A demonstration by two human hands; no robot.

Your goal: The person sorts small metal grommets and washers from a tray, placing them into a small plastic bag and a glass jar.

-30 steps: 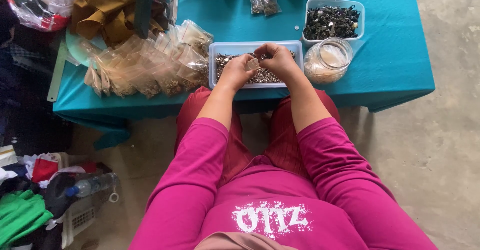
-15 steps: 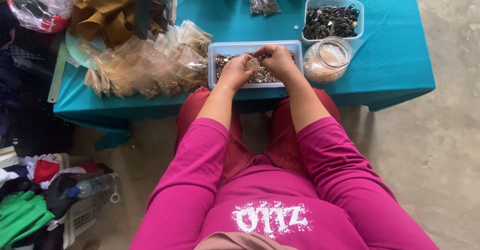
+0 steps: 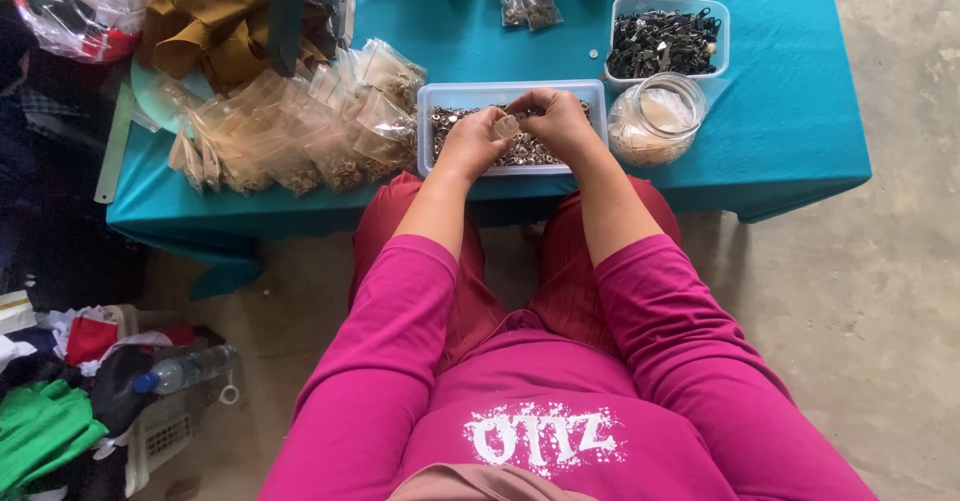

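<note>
A clear rectangular tub (image 3: 440, 96) full of small metal rings sits at the near edge of a teal-covered table (image 3: 790, 131). Both my hands are over it. My left hand (image 3: 470, 139) and my right hand (image 3: 556, 121) meet at the fingertips on a small clear plastic bag (image 3: 507, 126) held between them above the rings. What is inside the bag is too small to tell.
A heap of filled clear bags (image 3: 300, 126) lies left of the tub. A glass jar (image 3: 655, 121) stands to its right, a tub of dark metal parts (image 3: 665, 43) behind that. Brown cloth (image 3: 215, 21) lies at the back left; clothes and a bottle (image 3: 185, 369) are on the floor.
My hands have stayed over the tub, with only slight finger movement on the small bag.
</note>
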